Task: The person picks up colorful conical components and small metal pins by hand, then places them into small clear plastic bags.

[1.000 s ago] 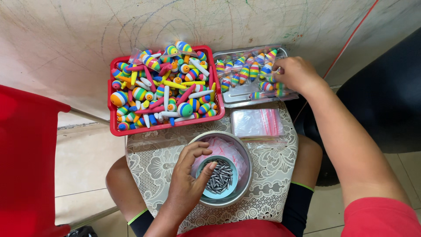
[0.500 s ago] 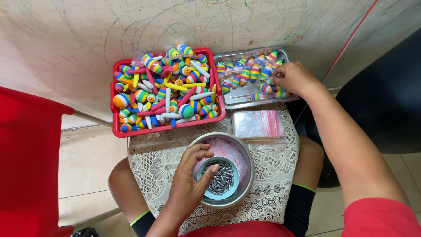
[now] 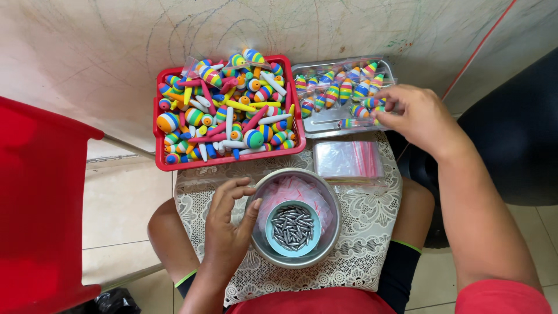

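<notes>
The fingers of the right hand [image 3: 419, 119] curl down at the right edge of the steel tray [image 3: 325, 123], pinching what looks like one bagged striped float [image 3: 376, 109]; the exact grip is partly hidden. A light pinch on the bag's edge works best there, so the neighbouring floats stay in their row. The left hand [image 3: 228, 231] rests with fingers loosely spread against the left rim of the steel bowl [image 3: 290, 259], holding nothing and steadying it on the lace-covered board [image 3: 372, 221]. Inside sits a small blue dish of grey lead sinkers [image 3: 292, 227]. Behind, along the far edge, stands the red basket [image 3: 168, 160] of loose floats, with empty zip bags [image 3: 347, 160] beside the tray.
</notes>
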